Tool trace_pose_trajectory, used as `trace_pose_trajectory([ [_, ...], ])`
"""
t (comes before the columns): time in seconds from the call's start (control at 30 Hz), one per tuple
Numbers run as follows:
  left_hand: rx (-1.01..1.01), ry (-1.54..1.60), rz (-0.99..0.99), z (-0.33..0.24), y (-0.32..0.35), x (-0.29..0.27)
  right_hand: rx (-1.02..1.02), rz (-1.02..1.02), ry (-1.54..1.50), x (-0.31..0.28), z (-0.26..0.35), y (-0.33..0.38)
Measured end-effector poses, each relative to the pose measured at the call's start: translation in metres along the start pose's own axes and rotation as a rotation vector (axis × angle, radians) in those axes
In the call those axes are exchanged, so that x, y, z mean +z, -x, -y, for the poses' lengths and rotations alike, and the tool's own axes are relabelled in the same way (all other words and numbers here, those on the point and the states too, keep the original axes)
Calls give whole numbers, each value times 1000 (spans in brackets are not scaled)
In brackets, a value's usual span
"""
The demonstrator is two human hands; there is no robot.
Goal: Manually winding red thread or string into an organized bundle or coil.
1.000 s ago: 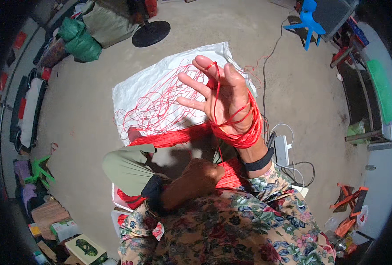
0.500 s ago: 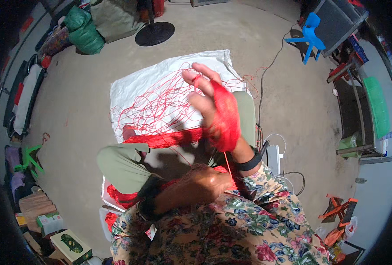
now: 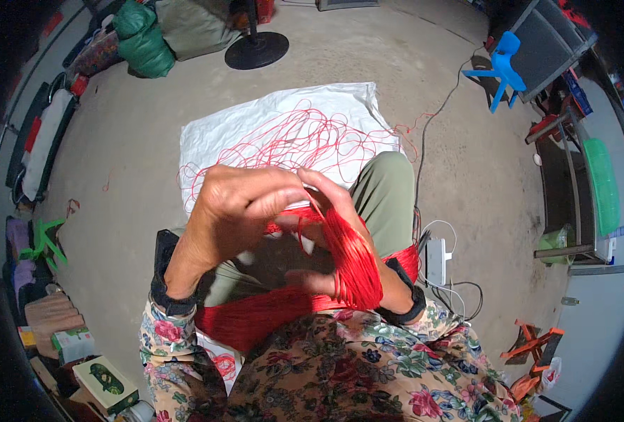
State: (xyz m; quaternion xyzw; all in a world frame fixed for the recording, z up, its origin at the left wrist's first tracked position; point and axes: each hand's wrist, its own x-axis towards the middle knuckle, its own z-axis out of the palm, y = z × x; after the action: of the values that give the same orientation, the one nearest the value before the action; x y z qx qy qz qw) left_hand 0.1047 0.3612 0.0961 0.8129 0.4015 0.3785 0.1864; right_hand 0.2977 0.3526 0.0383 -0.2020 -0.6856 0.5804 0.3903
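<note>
My right hand [image 3: 360, 224] has a thick coil of red cord [image 3: 354, 264] wound around its palm and back. Its fingers curve toward the left, thumb apart and lower down. My left hand [image 3: 238, 200] is closed in a pinch on a strand of the cord, close to the right hand's fingertips. Below both hands, a large red hank [image 3: 255, 316] stretches across my lap. More loose red cord [image 3: 312, 130] lies in tangled loops over a white sack [image 3: 206, 137] on the floor ahead.
A power strip [image 3: 436, 259] with cables lies right of my knee. Farther off stand a blue chair [image 3: 503, 67], a round black stand base [image 3: 257, 50] and a green bag [image 3: 143, 42]. Boxes [image 3: 105, 383] are at the lower left, an orange folding stool [image 3: 533, 344] at the lower right.
My left hand has risen from my lap to the right hand's fingertips. The right hand has lowered and tilted, with the red coil still around it.
</note>
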Motion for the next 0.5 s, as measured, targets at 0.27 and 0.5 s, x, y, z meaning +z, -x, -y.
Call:
trace_pose_trajectory([
  [0.27, -457, 516, -54, 76, 29, 54, 151, 86, -412, -10, 32, -2],
  [0.5, 52, -16, 177, 21, 75, 149, -68, -421, -414, -17, -8, -52],
])
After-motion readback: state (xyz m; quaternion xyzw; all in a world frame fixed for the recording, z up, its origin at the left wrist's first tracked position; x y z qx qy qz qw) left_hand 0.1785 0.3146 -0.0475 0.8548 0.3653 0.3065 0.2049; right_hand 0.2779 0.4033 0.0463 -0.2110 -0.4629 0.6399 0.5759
